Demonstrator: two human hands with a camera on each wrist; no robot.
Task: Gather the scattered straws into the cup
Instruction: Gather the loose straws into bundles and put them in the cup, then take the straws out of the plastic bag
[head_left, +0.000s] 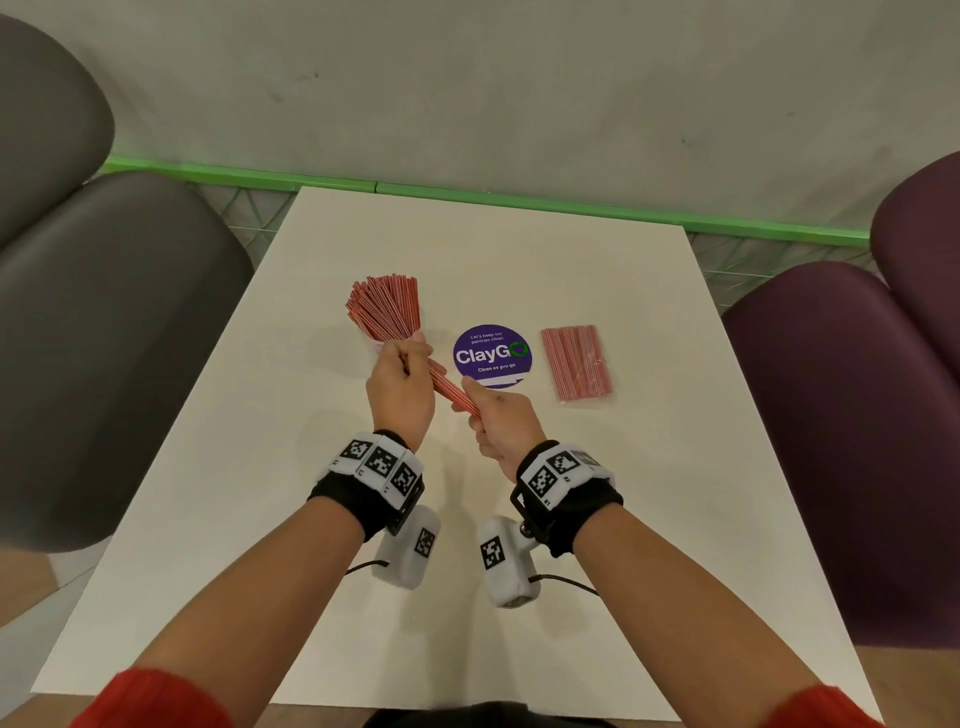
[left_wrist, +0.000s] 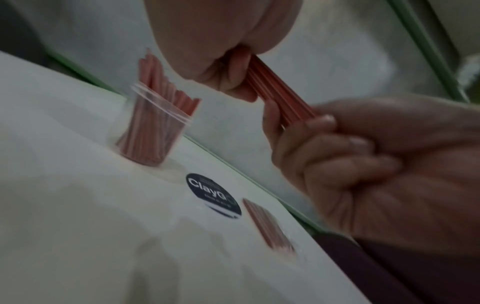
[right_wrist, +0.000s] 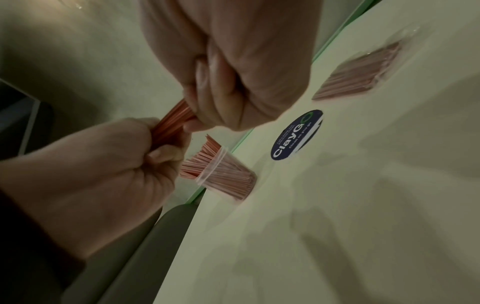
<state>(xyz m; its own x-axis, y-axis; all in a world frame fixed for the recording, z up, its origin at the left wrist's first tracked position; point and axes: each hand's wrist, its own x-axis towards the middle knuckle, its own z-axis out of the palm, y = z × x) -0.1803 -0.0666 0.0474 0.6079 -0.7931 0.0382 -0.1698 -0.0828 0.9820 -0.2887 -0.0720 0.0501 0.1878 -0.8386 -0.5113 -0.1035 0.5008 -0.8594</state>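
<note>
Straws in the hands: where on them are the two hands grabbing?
Both hands grip one bunch of straws, held above the table. The left hand holds the end nearer the cup; the right hand holds the other end.

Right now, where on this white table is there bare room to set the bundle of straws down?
The near half of the white table is bare, below both hands. Bare strips also run along the far edge and right of the flat plastic packet of red straws. The middle is crowded: clear plastic cup of red straws, round purple ClayGo sticker, packet.
</note>
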